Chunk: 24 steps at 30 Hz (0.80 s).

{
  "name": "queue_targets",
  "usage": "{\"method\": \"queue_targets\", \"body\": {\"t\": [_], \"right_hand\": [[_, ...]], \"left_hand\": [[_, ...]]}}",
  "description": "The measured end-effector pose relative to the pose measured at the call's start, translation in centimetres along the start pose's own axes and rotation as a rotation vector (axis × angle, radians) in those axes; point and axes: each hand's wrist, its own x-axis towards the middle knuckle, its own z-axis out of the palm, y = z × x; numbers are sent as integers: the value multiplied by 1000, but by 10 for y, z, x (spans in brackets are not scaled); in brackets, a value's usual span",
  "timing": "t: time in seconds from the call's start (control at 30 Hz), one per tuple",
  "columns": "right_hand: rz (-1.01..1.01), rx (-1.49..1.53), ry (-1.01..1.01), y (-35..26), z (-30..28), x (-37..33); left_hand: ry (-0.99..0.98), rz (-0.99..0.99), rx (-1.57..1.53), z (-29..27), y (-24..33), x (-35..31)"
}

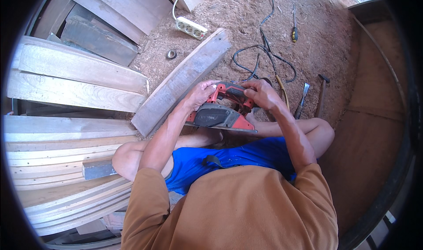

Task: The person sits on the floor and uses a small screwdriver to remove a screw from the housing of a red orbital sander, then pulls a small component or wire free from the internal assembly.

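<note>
A red and black electric hand planer (217, 115) is held over my lap, its flat base toward me. My left hand (201, 94) is closed on the planer's left end, thumb on the red housing. At the other end, my right hand (263, 94) wraps round the right part of the body by the handle. The undersides of my fingers are hidden behind the tool. Just beyond the planer, a long grey wooden beam (185, 80) lies slantwise on the sawdust.
Stacked boards (79, 69) fill the left side. A white power strip (191, 28) and a tape roll (171, 54) lie far left of centre. Black cable (264, 47), a screwdriver (294, 34), a chisel (302, 100) and a hammer (323, 93) lie ahead. A brown panel (374, 148) stands at right.
</note>
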Motion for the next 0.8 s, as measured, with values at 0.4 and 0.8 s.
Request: {"method": "queue_targets", "body": {"t": [0.4, 0.8], "right_hand": [[-293, -190, 192, -21, 6, -35], [-21, -286, -34, -41, -10, -33]], "left_hand": [[-47, 60, 42, 11, 8, -12], [-19, 89, 196, 13, 1, -6]]}}
